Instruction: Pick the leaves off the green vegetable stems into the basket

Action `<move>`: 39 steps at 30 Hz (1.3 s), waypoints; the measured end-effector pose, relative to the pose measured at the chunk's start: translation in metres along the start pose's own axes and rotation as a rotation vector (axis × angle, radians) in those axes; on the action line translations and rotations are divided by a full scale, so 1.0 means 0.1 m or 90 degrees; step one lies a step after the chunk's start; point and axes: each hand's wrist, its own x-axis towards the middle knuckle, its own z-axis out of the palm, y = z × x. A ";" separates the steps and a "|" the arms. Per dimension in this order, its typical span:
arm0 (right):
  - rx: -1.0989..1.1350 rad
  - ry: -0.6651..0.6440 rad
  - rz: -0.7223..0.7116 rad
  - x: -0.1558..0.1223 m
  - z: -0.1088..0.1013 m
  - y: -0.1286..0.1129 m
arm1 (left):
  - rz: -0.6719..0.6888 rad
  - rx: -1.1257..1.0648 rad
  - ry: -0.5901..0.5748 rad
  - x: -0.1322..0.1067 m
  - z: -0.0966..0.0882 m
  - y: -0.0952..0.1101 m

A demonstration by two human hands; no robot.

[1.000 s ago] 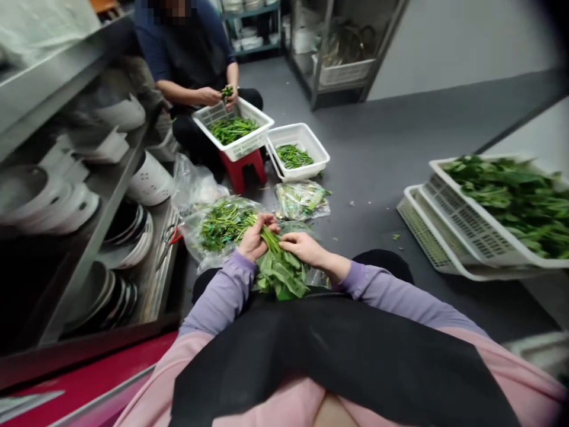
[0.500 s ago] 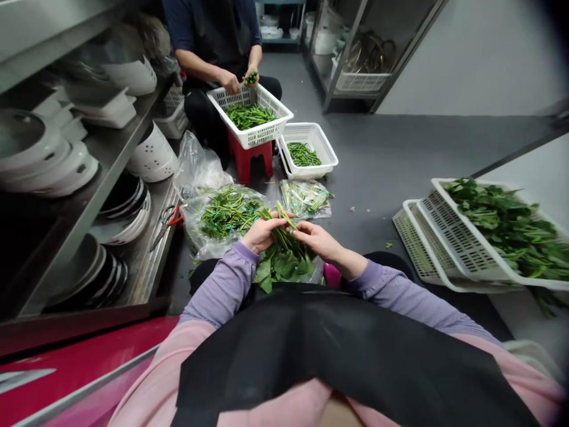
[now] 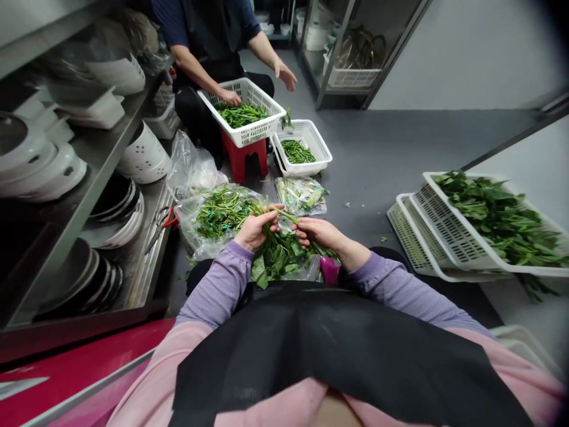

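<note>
My left hand [image 3: 255, 228] is closed round the stems of a bunch of leafy greens [image 3: 278, 256] that rests on my lap, leaves toward me. My right hand [image 3: 319, 232] pinches a stem of that same bunch just to the right. Beyond my hands a clear plastic bag of green stems [image 3: 220, 212] lies open on the floor, and a smaller bag of greens [image 3: 302, 194] lies beside it.
A person sits opposite at a white basket of stems [image 3: 242, 112] on a red stool [image 3: 246, 160]; another white basket [image 3: 302, 148] stands beside it. Stacked white baskets with picked leaves [image 3: 489, 219] are at my right. Steel shelves of dishes [image 3: 80, 178] and scissors [image 3: 160, 222] are on my left.
My hands have stayed on the bunch, working the stems apart a little. The person opposite has let go of a small bundle and lifted one hand out over the floor.
</note>
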 end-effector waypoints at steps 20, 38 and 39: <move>-0.338 0.187 -0.092 0.22 0.20 0.14 | 0.276 0.534 0.084 -0.29 0.30 0.00; -0.463 0.241 -0.252 0.12 0.15 -0.02 | -0.055 0.013 0.065 0.01 -0.29 0.24; -0.488 0.219 -0.279 0.15 0.20 -0.03 | -0.073 -0.014 0.027 0.01 -0.21 0.20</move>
